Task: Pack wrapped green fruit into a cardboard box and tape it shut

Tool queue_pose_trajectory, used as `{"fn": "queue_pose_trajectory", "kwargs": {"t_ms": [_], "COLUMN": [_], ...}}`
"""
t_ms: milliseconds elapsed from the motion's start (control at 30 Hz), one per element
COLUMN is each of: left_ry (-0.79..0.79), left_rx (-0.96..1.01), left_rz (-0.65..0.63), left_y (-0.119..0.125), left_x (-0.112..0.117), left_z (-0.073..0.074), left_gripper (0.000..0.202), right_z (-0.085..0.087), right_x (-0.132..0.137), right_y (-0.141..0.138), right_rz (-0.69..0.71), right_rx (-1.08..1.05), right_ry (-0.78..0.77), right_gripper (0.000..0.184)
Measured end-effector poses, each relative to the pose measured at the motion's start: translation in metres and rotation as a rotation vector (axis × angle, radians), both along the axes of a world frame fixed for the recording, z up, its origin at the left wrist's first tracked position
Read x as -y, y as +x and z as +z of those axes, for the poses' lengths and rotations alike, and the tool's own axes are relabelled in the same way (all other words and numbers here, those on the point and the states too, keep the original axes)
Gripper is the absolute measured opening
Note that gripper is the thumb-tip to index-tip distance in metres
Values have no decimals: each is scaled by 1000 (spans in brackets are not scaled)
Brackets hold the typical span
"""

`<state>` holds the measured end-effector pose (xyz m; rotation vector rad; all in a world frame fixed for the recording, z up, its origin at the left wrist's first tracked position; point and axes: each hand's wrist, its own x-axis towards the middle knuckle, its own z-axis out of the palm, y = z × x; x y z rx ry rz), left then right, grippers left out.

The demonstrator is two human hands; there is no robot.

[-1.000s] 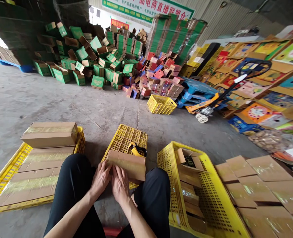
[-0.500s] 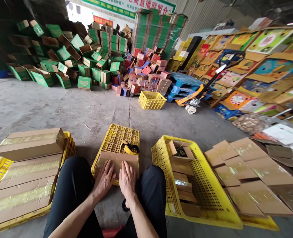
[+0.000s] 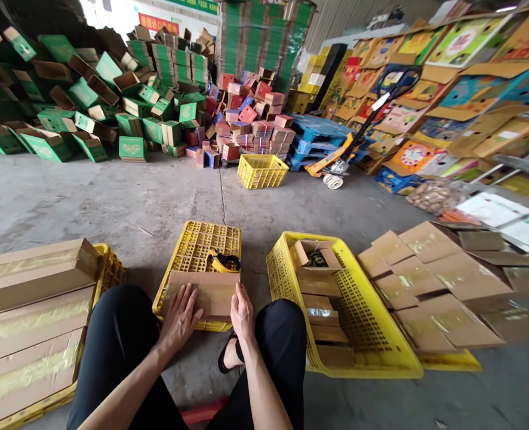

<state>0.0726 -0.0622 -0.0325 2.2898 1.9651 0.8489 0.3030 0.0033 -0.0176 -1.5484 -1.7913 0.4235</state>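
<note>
A brown cardboard box (image 3: 215, 294) lies on the near half of an upturned yellow plastic crate (image 3: 211, 236) between my knees. My left hand (image 3: 181, 313) rests flat on the box's left part, fingers stretched out. At the box's right end, my right hand (image 3: 242, 310) lies with its fingers extended along the edge, touching it. Neither hand is wrapped round anything. Just behind the box, a yellow and black tape dispenser (image 3: 224, 261) sits on the crate.
Taped cartons (image 3: 31, 316) fill a crate on my left. On my right, a yellow basket (image 3: 408, 364) holds several small boxes, beside flat stacked cartons (image 3: 443, 269). Farther off are a small yellow crate (image 3: 263, 173), a pallet jack (image 3: 345, 155) and heaped green boxes (image 3: 132, 148).
My right hand has slid from the middle of the box to its right end. My left hand stays on the left part. The view has shifted slightly to the right.
</note>
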Motion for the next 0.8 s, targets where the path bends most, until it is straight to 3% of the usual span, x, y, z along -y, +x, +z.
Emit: {"fn": "queue_pose_trajectory", "kwargs": {"t_ms": [200, 333, 433, 667, 800], "left_ry": [-15, -44, -56, -72, -96], "left_rx": [-93, -140, -153, -188, -189], "left_rz": [-44, -249, -272, -268, -260], "left_y": [30, 76, 102, 102, 102], "left_x": [-9, -30, -39, -39, -41], "left_z": [11, 18, 19, 20, 23], "left_gripper": [81, 87, 88, 89, 87], "right_z": [1, -3, -8, -12, -23], "right_x": [-6, -8, -9, -2, 11], "right_y": [10, 12, 11, 9, 7], "right_rz": [-69, -73, -69, -78, -73], "right_rx": [-159, -249, -273, -308, -325], "right_ry": [-239, -256, -241, -211, -184], "right_gripper": [60, 53, 49, 55, 58]}}
